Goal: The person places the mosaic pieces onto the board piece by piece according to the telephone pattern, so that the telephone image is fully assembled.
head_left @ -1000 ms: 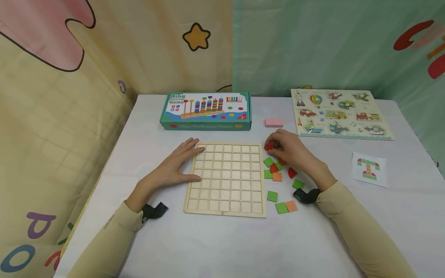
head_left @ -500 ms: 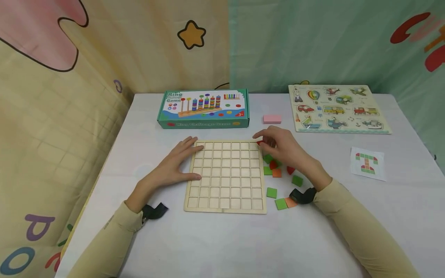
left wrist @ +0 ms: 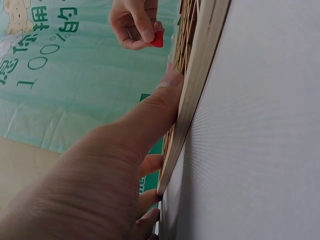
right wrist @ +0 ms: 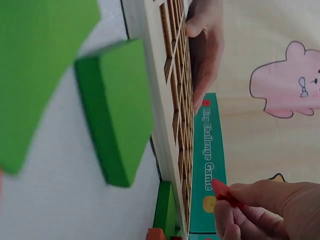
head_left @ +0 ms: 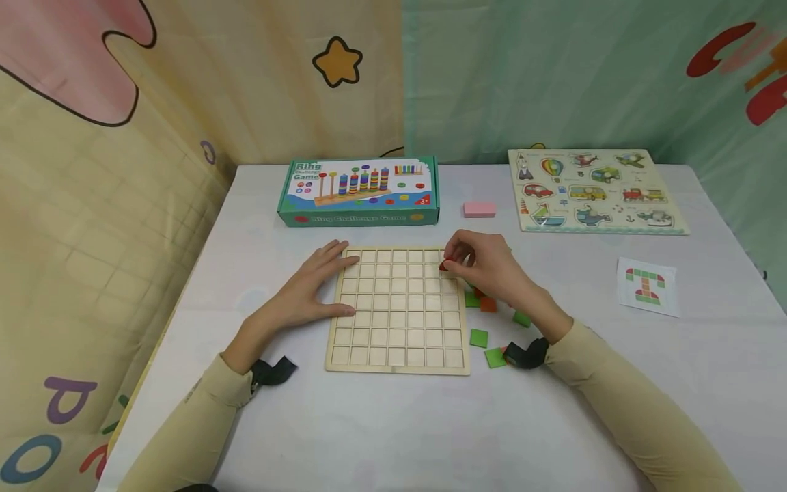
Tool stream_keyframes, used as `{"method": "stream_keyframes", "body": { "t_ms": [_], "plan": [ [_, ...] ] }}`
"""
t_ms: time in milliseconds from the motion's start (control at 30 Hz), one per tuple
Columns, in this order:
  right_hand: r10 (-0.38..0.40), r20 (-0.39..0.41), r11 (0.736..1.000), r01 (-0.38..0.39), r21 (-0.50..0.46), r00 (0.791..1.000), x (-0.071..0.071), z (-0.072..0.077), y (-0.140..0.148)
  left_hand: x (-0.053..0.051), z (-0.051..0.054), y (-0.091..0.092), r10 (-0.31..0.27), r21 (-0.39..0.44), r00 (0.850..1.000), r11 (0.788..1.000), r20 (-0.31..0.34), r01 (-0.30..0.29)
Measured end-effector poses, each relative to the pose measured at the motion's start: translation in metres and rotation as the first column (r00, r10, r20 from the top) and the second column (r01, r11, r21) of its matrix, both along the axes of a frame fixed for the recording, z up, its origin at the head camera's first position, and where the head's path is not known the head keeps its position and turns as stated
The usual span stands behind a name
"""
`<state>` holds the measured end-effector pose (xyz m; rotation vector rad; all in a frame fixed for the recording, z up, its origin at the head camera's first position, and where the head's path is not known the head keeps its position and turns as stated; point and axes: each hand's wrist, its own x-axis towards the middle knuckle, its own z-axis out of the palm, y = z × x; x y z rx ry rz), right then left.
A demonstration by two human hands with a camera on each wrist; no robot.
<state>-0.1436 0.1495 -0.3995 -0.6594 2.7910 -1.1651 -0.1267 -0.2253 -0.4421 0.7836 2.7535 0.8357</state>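
A wooden grid board (head_left: 396, 303) with square cells lies on the table. My left hand (head_left: 299, 288) rests on its left edge, fingers spread and thumb lying on the rim (left wrist: 197, 75). Over the board's upper right corner, my right hand (head_left: 488, 265) pinches a small red tile (head_left: 444, 265) between thumb and fingers. That red tile (right wrist: 223, 191) is held above the grid in the right wrist view. Beside the board's right edge lie green tiles (head_left: 479, 338) and an orange tile (head_left: 488, 305), some partly hidden by my right hand and wrist.
A Ring Challenge Game box (head_left: 359, 193) stands behind the board. To its right are a pink block (head_left: 479, 210) and a picture puzzle board (head_left: 596, 193). A paper card (head_left: 647, 287) with a red, green and orange tile pattern lies at the right.
My right hand has moved left from the loose tiles to over the board's upper right corner, carrying the red tile. The left hand stays at the board's left edge.
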Motion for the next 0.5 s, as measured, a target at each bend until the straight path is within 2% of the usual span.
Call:
{"method": "stream_keyframes", "body": {
  "t_ms": [167,267,400,500],
  "plan": [
    [-0.089,0.047,0.991,0.093,-0.093,0.995,0.003,-0.0017,-0.0044,0.0002,0.0008,0.002,-0.011,0.022,1.0,1.0,-0.013,0.012],
    [-0.113,0.088,0.985,0.123,-0.12,0.99,0.0032,-0.0044,-0.0061,0.0009,0.0012,0.004,-0.022,0.028,0.999,0.999,-0.024,0.023],
    [-0.103,0.117,0.987,0.116,-0.113,0.988,0.0026,-0.008,-0.0069,0.0013,0.0011,0.0052,-0.03,0.017,0.999,0.999,-0.036,0.03],
    [-0.059,0.104,0.995,0.067,-0.075,0.993,0.0026,-0.0084,-0.0074,0.0014,0.0007,0.0047,-0.027,0.008,0.999,1.0,-0.038,0.027]
  ]
}}
